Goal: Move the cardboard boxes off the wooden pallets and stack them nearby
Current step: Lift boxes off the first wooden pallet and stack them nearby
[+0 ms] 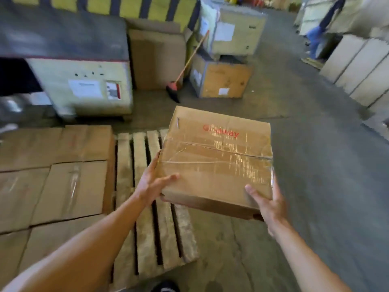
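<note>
A worn grey concrete floor runs through a warehouse. Yellow-and-black striped padding lines the far wall. A red-handled broom leans against wooden crates. Pale flat boards stand along the right side.

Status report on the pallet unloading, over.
Left hand and right hand gripping taped brown cardboard box, lifted clear of wooden slatted pallet. More boxes remain. Concrete floor ahead clear.

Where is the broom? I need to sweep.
In the head view, upper centre: the broom leans between the tall cardboard sheet and the wooden crate.
</note>
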Action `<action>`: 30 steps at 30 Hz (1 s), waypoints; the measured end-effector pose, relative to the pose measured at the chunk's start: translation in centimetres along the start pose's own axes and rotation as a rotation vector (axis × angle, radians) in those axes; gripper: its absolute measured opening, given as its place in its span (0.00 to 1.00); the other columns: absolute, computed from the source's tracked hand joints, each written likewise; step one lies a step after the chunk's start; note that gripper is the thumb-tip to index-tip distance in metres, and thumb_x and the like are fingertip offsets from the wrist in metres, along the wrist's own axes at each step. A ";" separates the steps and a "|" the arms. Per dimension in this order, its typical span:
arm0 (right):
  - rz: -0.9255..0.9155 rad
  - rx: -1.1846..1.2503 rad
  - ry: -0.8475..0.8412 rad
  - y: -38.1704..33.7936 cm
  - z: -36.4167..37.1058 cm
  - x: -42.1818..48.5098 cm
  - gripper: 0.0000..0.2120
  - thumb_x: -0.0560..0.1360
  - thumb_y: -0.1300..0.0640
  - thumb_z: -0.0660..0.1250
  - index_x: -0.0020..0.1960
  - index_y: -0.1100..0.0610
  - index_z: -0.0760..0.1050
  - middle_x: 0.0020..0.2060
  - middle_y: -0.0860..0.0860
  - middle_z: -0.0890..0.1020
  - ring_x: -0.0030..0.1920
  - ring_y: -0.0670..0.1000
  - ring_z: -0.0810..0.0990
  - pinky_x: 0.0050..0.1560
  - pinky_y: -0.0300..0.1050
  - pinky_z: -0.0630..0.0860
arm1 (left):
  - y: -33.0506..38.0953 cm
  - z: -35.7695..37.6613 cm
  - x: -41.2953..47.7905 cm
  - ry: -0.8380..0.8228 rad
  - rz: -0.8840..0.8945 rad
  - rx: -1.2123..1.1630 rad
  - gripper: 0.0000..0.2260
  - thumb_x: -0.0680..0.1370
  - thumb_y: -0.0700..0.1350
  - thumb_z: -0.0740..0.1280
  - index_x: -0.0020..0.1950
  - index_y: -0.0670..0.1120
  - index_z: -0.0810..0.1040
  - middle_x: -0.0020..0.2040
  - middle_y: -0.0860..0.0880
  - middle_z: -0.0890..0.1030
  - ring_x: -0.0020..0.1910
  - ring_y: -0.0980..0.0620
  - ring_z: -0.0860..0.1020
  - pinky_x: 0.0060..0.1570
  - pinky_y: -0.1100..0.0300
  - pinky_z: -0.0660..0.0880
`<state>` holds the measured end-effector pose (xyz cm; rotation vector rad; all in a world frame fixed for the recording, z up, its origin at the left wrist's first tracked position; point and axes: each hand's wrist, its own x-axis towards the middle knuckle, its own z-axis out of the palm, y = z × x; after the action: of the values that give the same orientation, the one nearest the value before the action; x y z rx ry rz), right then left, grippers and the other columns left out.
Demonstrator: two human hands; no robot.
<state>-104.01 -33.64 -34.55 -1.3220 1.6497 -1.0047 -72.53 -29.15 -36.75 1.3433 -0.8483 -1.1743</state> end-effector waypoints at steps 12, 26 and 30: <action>-0.051 -0.058 -0.754 -3.5 16.9 17.7 0.57 0.58 0.37 0.83 0.78 0.34 0.55 0.76 0.50 0.66 0.73 0.57 0.70 0.70 0.65 0.70 | -5.1 -4.0 1.2 0.700 -0.149 -0.007 0.54 0.55 0.66 0.81 0.75 0.73 0.56 0.75 0.48 0.67 0.66 0.43 0.74 0.58 0.38 0.79; -0.182 -0.344 -1.140 -7.9 44.5 42.3 0.42 0.66 0.49 0.81 0.74 0.35 0.66 0.62 0.39 0.80 0.58 0.41 0.81 0.67 0.53 0.76 | -13.3 -7.7 25.8 1.138 -0.271 -0.351 0.50 0.58 0.62 0.83 0.73 0.75 0.60 0.69 0.61 0.74 0.66 0.53 0.77 0.66 0.42 0.74; -0.223 -0.423 -1.271 -7.9 51.7 48.0 0.42 0.68 0.47 0.79 0.76 0.35 0.63 0.63 0.39 0.79 0.59 0.42 0.80 0.66 0.57 0.77 | -14.9 -8.1 32.8 1.257 -0.265 -0.368 0.46 0.69 0.46 0.81 0.80 0.61 0.58 0.65 0.61 0.75 0.55 0.75 0.75 0.56 0.72 0.74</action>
<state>-61.17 -87.58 -51.63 -1.8533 0.7116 0.2011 -58.62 -56.17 -57.74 1.5390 0.4353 -0.4216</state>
